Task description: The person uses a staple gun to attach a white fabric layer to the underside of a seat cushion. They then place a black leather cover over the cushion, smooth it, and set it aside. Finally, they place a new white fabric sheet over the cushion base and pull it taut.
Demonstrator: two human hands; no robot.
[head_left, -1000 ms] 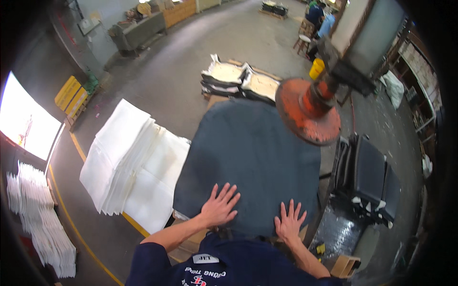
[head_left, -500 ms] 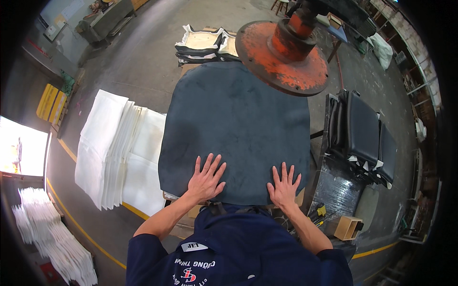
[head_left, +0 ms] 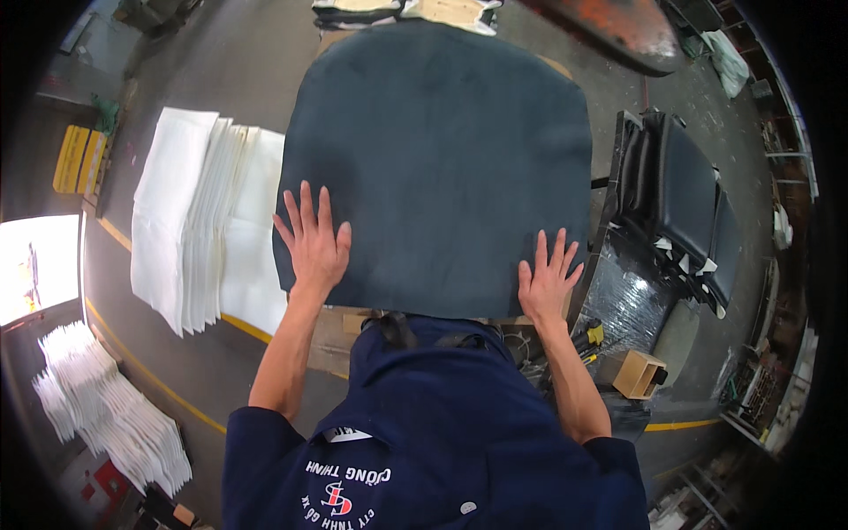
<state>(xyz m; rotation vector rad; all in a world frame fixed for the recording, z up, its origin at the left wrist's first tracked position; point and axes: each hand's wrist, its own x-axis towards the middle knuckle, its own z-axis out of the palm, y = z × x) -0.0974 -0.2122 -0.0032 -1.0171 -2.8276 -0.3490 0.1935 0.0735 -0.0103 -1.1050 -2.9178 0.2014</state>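
A large dark grey-blue sheet, with a rounded far edge, lies spread out in front of me. It looks like fabric or thin leather; what supports it is mostly hidden beneath. My left hand rests flat near its left edge, fingers spread and pointing away from me. Flat near the right front corner lies my right hand, its fingers apart. Neither hand holds anything. Close to the left edge of the dark sheet stands a leaning stack of white sheets.
Black padded cushions are stacked on the wrapped table at the right, with a small wooden box nearer. An orange disc-shaped machine head hangs at the top right. White-lined pieces lie beyond; folded white sheets sit lower left.
My left hand has slid left and outward toward the sheet's left edge. My right hand has shifted slightly right. The view has tilted, so the machine head now sits higher.
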